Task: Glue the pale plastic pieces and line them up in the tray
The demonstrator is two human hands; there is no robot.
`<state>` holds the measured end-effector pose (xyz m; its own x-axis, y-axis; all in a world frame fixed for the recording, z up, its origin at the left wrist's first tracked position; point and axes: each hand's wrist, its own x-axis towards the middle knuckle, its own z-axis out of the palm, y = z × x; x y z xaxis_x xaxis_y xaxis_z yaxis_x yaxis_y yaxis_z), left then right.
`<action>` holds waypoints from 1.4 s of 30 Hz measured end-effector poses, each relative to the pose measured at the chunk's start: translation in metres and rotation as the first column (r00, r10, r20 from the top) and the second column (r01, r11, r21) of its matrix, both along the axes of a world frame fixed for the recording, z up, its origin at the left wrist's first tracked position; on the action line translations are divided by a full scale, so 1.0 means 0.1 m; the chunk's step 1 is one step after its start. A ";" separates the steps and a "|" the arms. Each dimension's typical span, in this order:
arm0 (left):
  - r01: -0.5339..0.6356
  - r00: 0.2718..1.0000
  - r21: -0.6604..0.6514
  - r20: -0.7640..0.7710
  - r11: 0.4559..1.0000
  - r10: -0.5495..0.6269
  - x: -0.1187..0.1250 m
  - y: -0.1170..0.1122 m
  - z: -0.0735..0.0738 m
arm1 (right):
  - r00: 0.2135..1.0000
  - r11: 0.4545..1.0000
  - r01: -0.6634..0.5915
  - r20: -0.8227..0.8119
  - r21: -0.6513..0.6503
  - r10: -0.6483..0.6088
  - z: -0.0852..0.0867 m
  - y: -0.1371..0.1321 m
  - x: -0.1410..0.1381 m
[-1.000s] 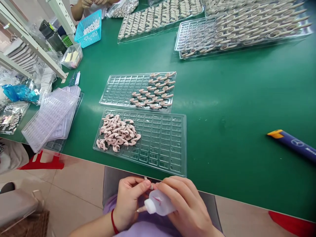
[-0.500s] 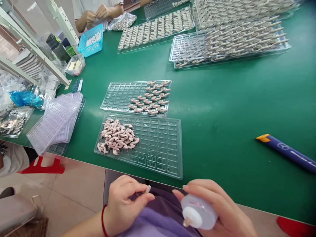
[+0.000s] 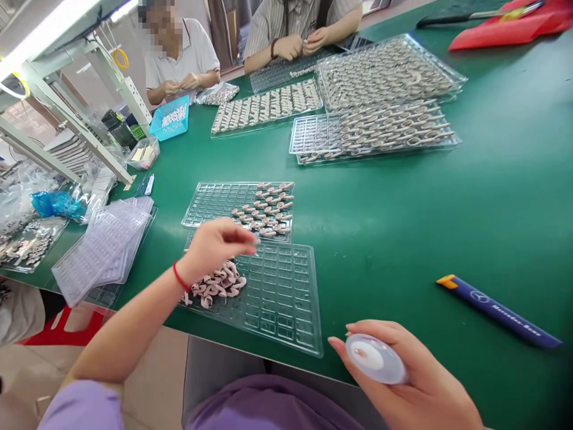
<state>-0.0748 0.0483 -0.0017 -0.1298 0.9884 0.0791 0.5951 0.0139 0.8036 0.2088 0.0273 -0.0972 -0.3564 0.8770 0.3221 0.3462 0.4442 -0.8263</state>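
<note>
My left hand is stretched out over the clear trays, fingers pinched together. A small pale part, blurred, shows at its fingertips. Below the hand, a heap of pinkish curved plastic parts lies on the near clear blister tray, partly hidden by the hand and wrist. Just beyond, the far clear tray carries rows of similar parts at its right side. My right hand wraps round a translucent squeeze bottle at the table's front edge, its white cap and brownish tip facing me.
A blue Mercedes-labelled strip lies at right. Stacked trays full of parts stand at the back. Empty trays, a blue basket and a shelf frame are at left. Two people sit across the green table.
My left hand has moved from my lap forward over the trays with its fingers still pinched. My right hand keeps the bottle, now slightly farther right. The view has tilted up.
</note>
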 end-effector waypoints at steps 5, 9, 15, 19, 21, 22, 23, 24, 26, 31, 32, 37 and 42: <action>-0.108 0.986 -0.087 -0.135 0.990 0.096 -0.44 0.95 -0.11 | 1.000 0.999 -0.010 -0.006 0.035 0.010 -0.06 0.02 0.02; -0.124 0.963 -0.081 -0.248 0.989 0.100 -0.57 1.22 -0.26 | 1.000 0.999 -0.003 -0.030 0.031 0.004 -0.07 0.03 0.01; -0.070 0.926 -0.115 -0.378 0.991 0.022 -0.56 1.28 -0.30 | 0.999 1.000 -0.010 -0.053 0.019 0.011 -0.05 0.03 -0.01; -0.054 0.893 -0.147 -0.449 0.988 -0.019 -0.51 1.30 -0.27 | 0.998 1.000 -0.010 -0.057 0.006 0.010 -0.04 0.02 -0.01; -0.056 0.875 -0.159 -0.483 0.986 -0.028 -0.50 1.28 -0.21 | 0.999 1.000 -0.007 -0.048 0.008 0.007 -0.04 0.02 0.00; -0.058 0.866 -0.165 -0.499 0.985 -0.032 -0.50 1.25 -0.17 | 0.999 1.000 -0.006 -0.042 0.013 0.006 -0.04 0.02 0.00; -0.062 0.858 -0.174 -0.513 0.983 -0.037 -0.49 1.20 -0.11 | 0.999 1.000 -0.004 -0.037 0.018 0.005 -0.04 0.01 0.00; -0.064 0.850 -0.188 -0.526 0.980 -0.046 -0.49 1.14 -0.05 | 0.999 1.000 -0.003 -0.033 0.023 0.004 -0.04 0.02 0.01; -0.056 0.836 -0.239 -0.542 0.969 -0.086 -0.46 0.97 0.08 | 1.000 1.000 0.000 -0.029 0.029 0.001 -0.04 0.02 0.01; 0.014 0.797 -0.425 -0.542 0.905 -0.267 -0.34 0.40 0.24 | 0.999 0.998 0.000 -0.038 0.061 0.002 -0.05 0.03 0.00; 0.017 0.788 -0.443 -0.545 0.896 -0.285 -0.32 0.31 0.22 | 0.999 0.998 0.007 -0.037 0.062 -0.005 -0.05 0.03 0.00; 0.018 0.780 -0.447 -0.554 0.895 -0.292 -0.23 0.16 0.10 | 1.000 0.998 0.031 -0.004 0.054 -0.031 -0.06 0.02 0.00; 0.021 0.852 -0.399 -0.473 0.917 -0.225 -0.17 0.09 0.23 | 0.997 0.997 0.073 -0.006 -0.011 -0.073 -0.03 -0.02 -0.03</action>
<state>-0.0922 0.0571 0.0216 -0.0488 0.9612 -0.2714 0.9276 0.1443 0.3445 0.2054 0.0252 -0.1007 -0.2898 0.9040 0.3144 0.3722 0.4091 -0.8332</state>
